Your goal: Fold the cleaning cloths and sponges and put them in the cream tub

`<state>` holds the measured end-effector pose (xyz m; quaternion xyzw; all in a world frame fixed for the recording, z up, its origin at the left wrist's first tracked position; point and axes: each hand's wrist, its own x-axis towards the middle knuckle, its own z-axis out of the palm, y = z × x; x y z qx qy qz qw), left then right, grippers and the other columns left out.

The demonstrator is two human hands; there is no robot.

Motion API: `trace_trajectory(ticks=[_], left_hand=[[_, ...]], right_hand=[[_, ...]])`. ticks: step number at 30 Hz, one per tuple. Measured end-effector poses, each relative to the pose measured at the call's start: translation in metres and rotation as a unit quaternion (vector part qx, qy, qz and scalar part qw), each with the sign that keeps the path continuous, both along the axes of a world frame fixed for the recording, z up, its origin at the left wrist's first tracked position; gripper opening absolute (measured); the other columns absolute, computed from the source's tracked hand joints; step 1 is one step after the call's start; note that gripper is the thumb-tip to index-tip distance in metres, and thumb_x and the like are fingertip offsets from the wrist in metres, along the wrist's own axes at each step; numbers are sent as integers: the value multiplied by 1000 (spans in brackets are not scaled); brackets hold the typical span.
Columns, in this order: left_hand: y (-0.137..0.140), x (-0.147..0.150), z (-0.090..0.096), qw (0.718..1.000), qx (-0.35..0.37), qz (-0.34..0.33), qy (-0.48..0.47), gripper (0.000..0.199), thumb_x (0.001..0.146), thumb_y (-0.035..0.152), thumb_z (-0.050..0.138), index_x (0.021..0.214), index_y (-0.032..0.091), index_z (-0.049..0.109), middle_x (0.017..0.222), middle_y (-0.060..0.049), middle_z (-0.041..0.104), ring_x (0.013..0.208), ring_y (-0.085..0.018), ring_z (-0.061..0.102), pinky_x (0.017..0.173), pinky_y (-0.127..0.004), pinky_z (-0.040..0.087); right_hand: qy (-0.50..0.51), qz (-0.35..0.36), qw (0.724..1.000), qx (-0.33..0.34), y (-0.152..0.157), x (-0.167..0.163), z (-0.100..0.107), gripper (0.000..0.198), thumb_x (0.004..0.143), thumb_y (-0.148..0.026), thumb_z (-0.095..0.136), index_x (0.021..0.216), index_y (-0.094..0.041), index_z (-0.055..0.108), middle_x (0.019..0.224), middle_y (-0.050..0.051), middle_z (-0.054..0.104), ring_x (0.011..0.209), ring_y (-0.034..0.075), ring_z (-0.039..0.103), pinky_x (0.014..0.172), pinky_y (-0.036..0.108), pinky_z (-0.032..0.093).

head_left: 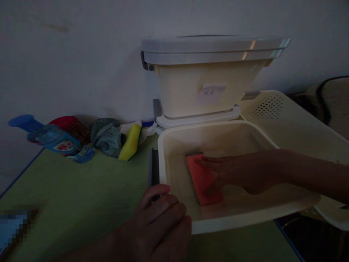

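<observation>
A blue-capped bottle, a red-topped jar, a crumpled gray cloth and a yellow sponge line the back of a green table near a lidded bin (pale note on its front).

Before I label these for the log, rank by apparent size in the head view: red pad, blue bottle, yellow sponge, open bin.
1. Open bin
2. Blue bottle
3. Red pad, partly covered by the right hand
4. Yellow sponge
The sponge lies farther off, so true size against the pad is unsure.
</observation>
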<state>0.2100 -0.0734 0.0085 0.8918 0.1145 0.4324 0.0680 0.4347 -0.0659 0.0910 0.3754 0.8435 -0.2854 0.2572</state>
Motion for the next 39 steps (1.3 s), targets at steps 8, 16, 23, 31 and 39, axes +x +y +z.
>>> trace_trajectory(ticks=[8, 16, 23, 31, 39], left_hand=[[0, -1, -2, 1000, -8, 1, 5, 13, 78, 7, 46, 74, 17, 54, 67, 2, 63, 68, -10, 55, 89, -30, 37], [-5, 0, -5, 999, -34, 21, 3, 15, 79, 6, 45, 76, 17, 54, 67, 2, 63, 70, -10, 54, 90, -29, 35], [-3, 1, -3, 1000, -17, 21, -6, 16, 79, 6, 46, 72, 18, 54, 63, 3, 62, 66, -10, 53, 85, -28, 37], [2, 0, 0, 1000, 22, 5, -1, 16, 81, 7, 45, 71, 17, 54, 61, 3, 61, 65, -10, 53, 84, -28, 39], [2, 2, 1, 1000, 21, 4, -7, 20, 83, 8, 43, 69, 18, 52, 60, 3, 60, 66, -9, 52, 86, -27, 38]], right_hand=[[37, -14, 999, 8, -1, 3, -13, 79, 51, 21, 47, 120, -17, 56, 136, 16, 42, 134, 29, 15, 108, 45, 26], [52, -14, 998, 10, 1, 5, -23, 85, 51, 18, 49, 126, -22, 50, 143, 16, 29, 133, 31, 13, 107, 48, 24], [66, 13, 997, 35, 4, 4, -34, 85, 53, 15, 51, 128, -25, 47, 147, 13, 22, 134, 28, 11, 108, 48, 20], [56, 36, 997, 51, 4, -2, -23, 73, 56, 15, 51, 125, -13, 51, 142, 20, 28, 135, 28, 12, 109, 42, 22], [83, 10, 994, 66, 5, 3, -12, 59, 63, 14, 47, 113, -14, 61, 134, 13, 47, 135, 18, 19, 110, 34, 23]])
